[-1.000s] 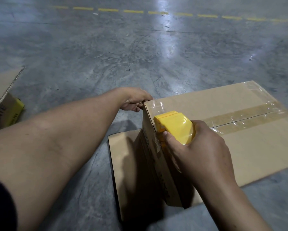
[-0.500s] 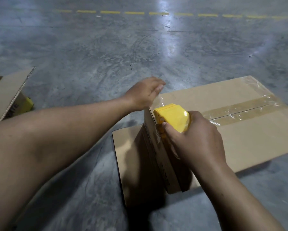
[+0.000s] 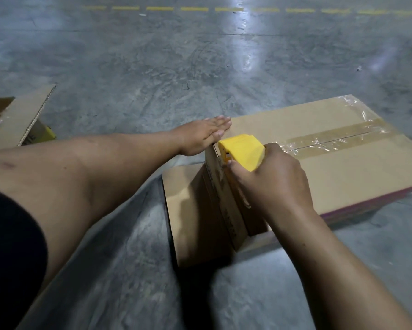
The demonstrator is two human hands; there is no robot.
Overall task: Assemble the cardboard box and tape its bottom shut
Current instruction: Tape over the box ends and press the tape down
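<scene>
A brown cardboard box [image 3: 343,172] lies bottom-up on the concrete floor, with clear tape [image 3: 338,139] running along its middle seam. My right hand [image 3: 274,179] grips a yellow tape dispenser [image 3: 242,151] at the box's near left edge, over the end wall. My left hand [image 3: 203,136] lies flat with straight fingers on the box's near left corner, next to the dispenser. A loose flap [image 3: 188,210] spreads on the floor under that end.
Another cardboard piece [image 3: 21,115] with a yellow box [image 3: 42,135] beneath it lies at the far left. A dashed yellow line [image 3: 200,8] crosses the grey concrete floor far ahead.
My left hand let go of the corner edge, rose, and now presses flat on the box top. The dispenser stays at the same edge in my right hand.
</scene>
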